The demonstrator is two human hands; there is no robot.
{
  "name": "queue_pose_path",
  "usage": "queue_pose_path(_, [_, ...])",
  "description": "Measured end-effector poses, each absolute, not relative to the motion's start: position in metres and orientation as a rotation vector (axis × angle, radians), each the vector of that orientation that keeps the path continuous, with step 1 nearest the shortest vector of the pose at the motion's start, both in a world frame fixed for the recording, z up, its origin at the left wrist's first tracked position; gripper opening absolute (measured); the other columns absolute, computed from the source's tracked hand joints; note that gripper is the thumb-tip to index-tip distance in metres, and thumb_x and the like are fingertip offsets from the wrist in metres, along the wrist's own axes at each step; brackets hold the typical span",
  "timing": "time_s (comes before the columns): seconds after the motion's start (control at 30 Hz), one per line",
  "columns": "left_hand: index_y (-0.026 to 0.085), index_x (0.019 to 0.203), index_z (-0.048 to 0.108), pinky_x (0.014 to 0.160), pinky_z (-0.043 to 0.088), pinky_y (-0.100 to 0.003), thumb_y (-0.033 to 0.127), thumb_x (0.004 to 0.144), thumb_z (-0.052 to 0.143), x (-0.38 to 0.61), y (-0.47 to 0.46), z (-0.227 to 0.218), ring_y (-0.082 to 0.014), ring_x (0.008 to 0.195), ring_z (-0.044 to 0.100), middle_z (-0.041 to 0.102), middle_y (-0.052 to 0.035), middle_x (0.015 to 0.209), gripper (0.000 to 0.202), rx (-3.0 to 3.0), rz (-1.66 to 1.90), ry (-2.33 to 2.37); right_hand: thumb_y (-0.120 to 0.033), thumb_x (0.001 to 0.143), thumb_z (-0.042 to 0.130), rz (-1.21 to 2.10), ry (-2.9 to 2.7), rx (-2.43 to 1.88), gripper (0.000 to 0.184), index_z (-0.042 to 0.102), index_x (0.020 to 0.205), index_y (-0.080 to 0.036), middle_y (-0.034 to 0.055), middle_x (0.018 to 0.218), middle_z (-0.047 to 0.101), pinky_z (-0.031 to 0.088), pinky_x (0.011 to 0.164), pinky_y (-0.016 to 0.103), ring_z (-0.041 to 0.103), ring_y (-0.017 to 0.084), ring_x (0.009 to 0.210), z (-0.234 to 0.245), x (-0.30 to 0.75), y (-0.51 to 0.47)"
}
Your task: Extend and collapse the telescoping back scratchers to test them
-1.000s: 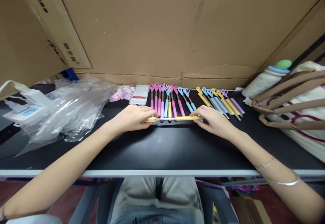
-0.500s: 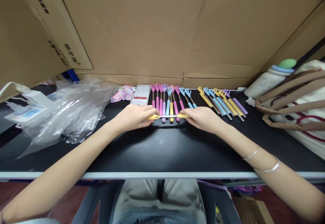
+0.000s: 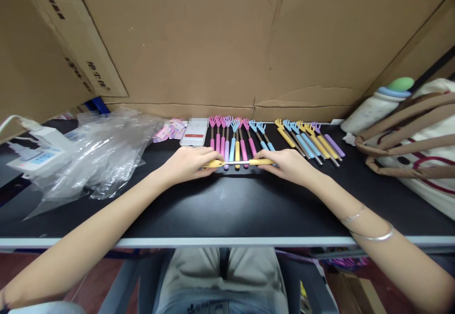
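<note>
A yellow back scratcher (image 3: pixel 237 162) with a bare metal rod lies crosswise between my two hands, just above the black tabletop. My left hand (image 3: pixel 188 163) is closed around its yellow claw end, which the fingers partly cover. On the yellow grip at the other end, my right hand (image 3: pixel 289 164) is closed with thumb and fingers. Behind the rod stands a row of pink, purple, blue and yellow back scratchers (image 3: pixel 222 138), claws pointing away. To the right lies a second group of back scratchers (image 3: pixel 309 141), their grips apart from the claw rods.
Clear plastic bags (image 3: pixel 106 148) spread over the left side beside a white power strip (image 3: pixel 39 157). A phone (image 3: pixel 194 133) and printed cards (image 3: pixel 169 129) lie at the back. On the right are a white bottle (image 3: pixel 373 110) and a cloth bag (image 3: pixel 423 148). Cardboard (image 3: pixel 199 43) walls the back.
My right hand has shifted slightly right along the yellow grip, so more of the grip shows between hand and rod. The left hand keeps its hold. The view has tilted a little.
</note>
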State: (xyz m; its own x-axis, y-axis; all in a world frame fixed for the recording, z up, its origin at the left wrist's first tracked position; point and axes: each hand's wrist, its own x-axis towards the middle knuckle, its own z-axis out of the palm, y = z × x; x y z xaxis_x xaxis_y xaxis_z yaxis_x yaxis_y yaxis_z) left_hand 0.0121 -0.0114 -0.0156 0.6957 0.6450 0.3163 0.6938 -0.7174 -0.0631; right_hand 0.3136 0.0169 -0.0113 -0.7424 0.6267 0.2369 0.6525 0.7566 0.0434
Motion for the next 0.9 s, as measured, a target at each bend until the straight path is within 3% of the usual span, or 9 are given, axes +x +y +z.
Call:
queue_pose_path(0.53, [0.028,0.106,0.056,0.057,0.034,-0.02,0.039,0.09,0.048,0.016,-0.0124,-0.0197,-0.0105,0.077,0.061,0.065,0.0044,0.097,0.021,-2.664,-0.504,-1.178,-0.045,0.095,0.035,-0.278,-2.77,-0.99,0.033,0.056,0.107,-0.022,0.0026,0.079,0.071,0.035,0.055,0.022,0.062,0.014,0.061,-0.016,0.3169,0.0197])
queue_pose_path(0.9, [0.028,0.106,0.057,0.054,0.031,-0.02,0.04,0.094,0.039,0.0173,-0.0119,-0.0207,-0.01,0.077,0.06,0.062,0.0028,0.096,0.025,-2.637,-0.497,-1.18,-0.041,0.094,0.039,-0.308,-2.745,-0.966,0.028,0.055,0.107,-0.023,0.0021,0.081,0.071,0.036,0.055,0.022,0.064,0.015,0.063,-0.0184,0.3175,0.0204])
